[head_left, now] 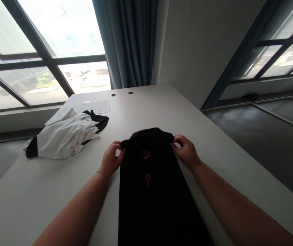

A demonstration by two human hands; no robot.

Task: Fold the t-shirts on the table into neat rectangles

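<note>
A black garment (156, 205) with pink lettering lies lengthwise on the white table (146, 109), its near end running out of the bottom of the view. My left hand (113, 158) pinches its far left corner between thumb and fingers. At the far right corner, my right hand (186, 150) grips the cloth the same way. Between the two hands the far edge looks folded over or bunched. What kind of garment it is cannot be made out.
To the left lies a crumpled heap of white and black clothing (64, 136). Paper sheets (97, 107) rest behind it. Two round cable holes (113, 95) sit near the table's back edge. Beyond are windows, a blue curtain (131, 44) and a wall (187, 51).
</note>
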